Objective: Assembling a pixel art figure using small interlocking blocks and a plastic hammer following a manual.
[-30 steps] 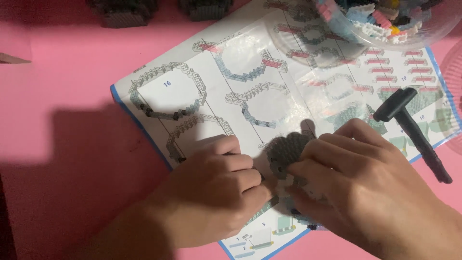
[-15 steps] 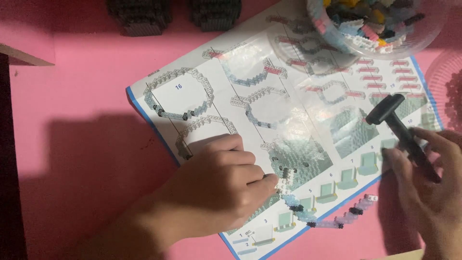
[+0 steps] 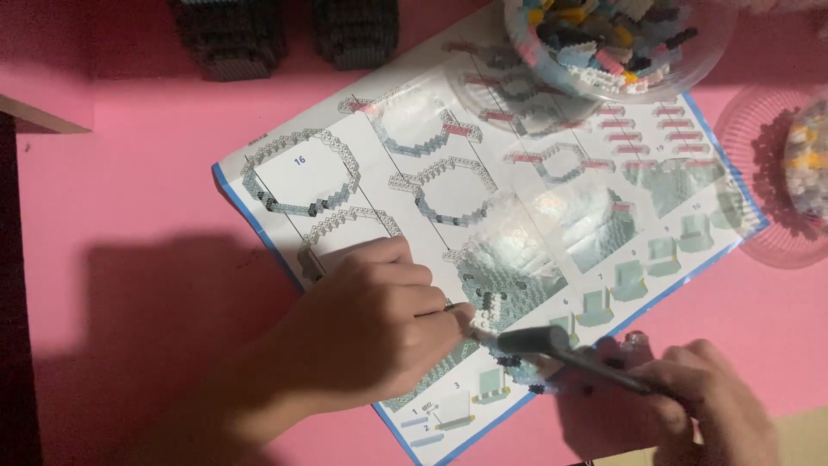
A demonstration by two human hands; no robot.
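My left hand (image 3: 371, 332) lies curled on a printed building-instruction sheet (image 3: 345, 164), with its fingertips pinched on a small brick piece (image 3: 461, 318). My right hand (image 3: 690, 410), at the lower right, grips the handle of a dark hammer-like tool (image 3: 561, 349). The tool's head sits just right of my left fingertips, over a short strip of tiny bricks (image 3: 539, 380) lying on the sheet's lower edge. The piece under my left fingers is mostly hidden.
The sheet rests on a pink table (image 3: 129, 190). A clear bowl of mixed small bricks (image 3: 681, 69) stands on its top right corner. A second clear dish (image 3: 759, 147) is at the right edge. Two dark block builds (image 3: 233, 39) sit at the back.
My right hand has picked up the dark tool from the sheet's right side and brought it down-left to my left fingertips. The round grey build held a second ago is out of sight.
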